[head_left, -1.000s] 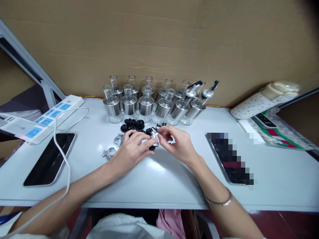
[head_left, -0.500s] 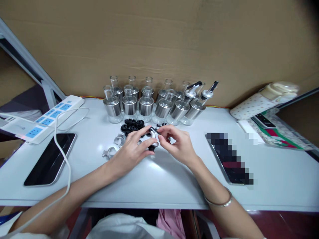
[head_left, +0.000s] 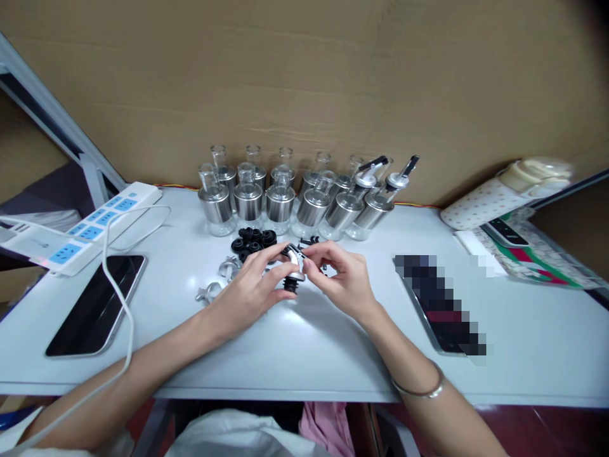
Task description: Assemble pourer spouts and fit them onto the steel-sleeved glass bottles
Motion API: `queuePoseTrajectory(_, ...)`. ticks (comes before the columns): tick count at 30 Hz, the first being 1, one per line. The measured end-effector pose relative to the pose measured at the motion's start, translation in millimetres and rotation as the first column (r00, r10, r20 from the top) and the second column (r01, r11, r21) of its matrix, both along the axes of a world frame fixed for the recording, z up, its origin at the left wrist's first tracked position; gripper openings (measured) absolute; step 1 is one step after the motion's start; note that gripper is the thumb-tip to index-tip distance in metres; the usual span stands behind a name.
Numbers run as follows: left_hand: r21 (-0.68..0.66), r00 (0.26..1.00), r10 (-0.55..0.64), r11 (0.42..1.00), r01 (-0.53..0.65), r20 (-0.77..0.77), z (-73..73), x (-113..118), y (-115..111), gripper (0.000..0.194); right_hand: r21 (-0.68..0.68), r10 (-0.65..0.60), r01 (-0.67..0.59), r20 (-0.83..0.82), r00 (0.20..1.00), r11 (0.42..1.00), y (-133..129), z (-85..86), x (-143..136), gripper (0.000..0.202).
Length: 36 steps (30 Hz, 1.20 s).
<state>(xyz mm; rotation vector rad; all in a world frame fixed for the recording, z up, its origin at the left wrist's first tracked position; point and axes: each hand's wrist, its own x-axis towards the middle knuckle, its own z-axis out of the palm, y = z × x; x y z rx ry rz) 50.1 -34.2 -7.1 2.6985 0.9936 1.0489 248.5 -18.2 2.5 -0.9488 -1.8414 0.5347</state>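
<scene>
My left hand [head_left: 252,282] is closed around a bottle pourer [head_left: 295,277], with a silver curved spout and a ribbed black stopper pointing down. My right hand [head_left: 343,278] pinches a small black flip cap [head_left: 299,252] at the top of that spout; whether the cap is attached cannot be seen. Just behind my left fingers lie a pile of black rubber stoppers [head_left: 252,241] and some silver spout pieces [head_left: 209,291]. Small black caps [head_left: 310,240] rest behind my hands.
Several glass bottles with steel sleeves [head_left: 280,203] stand in rows at the back, two fitted with pourers [head_left: 397,180]. A power strip [head_left: 102,222], white cable [head_left: 118,289] and tablet [head_left: 98,304] are left. A phone [head_left: 435,304] and spotted flask [head_left: 490,200] are right.
The black cap has shifted slightly at the spout's top, and more of the silver spout shows between my hands. Both hands keep nearly the same place.
</scene>
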Motion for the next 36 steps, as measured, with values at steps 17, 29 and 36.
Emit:
queuePoseTrajectory(17, 0.003, 1.0, 0.019, 1.0, -0.019, 0.017, -4.0, -5, 4, 0.033, 0.082, 0.035, -0.044, 0.11, 0.993, 0.996, -3, 2.5, -3, 0.03)
queuePoseTrajectory(29, 0.133, 1.0, 0.021, 0.991, -0.024, 0.02, -3.3, -2, 7, 0.021, 0.024, 0.046, -0.046, -0.018, 0.999, 0.999, -6, -6.2, -9, 0.03)
queuePoseTrajectory(36, 0.188, 0.998, 0.057, 0.98, -0.056, 0.002, -2.2, -3, 8, 0.024, -0.14, 0.043, -0.072, -0.194, 0.98, 0.988, -13, -8.9, -17, 0.026)
